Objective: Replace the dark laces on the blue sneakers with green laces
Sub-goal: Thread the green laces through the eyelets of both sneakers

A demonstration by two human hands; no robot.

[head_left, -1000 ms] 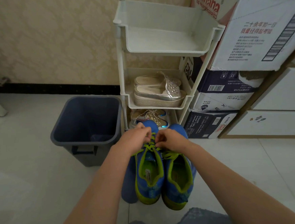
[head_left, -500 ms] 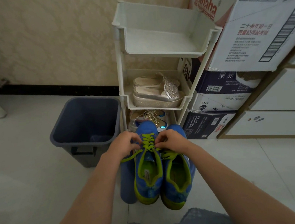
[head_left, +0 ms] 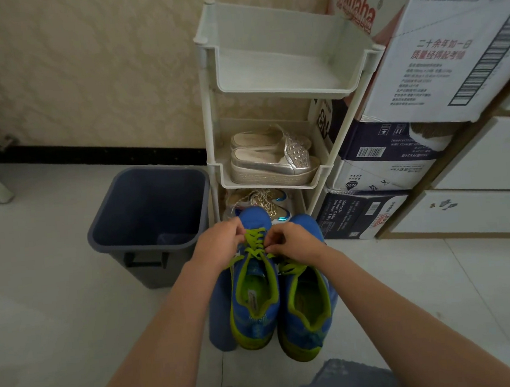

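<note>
A: Whereabouts of sneakers?
B: Side by side just before the rack (head_left: pixel 270 93), toes toward it; left sneaker (head_left: pixel 257 318) beside right sneaker (head_left: pixel 308 311), bin (head_left: pixel 162 274) off to the left
A: Hands?
B: Left hand (head_left: pixel 221 241) and right hand (head_left: pixel 294 242), fingers curled, pinching green lace (head_left: pixel 255 239) at either side of left sneaker's eyelets
A: Handling?
B: Likely light, limp, a bit grippy; best pinched close to the tip for threading. Soft upper, prone to shifting under a tug

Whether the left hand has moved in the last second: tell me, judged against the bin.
Yes. The left hand has shifted slightly left, toward the bin, uncovering crossings of the green lace it covered before.
</note>
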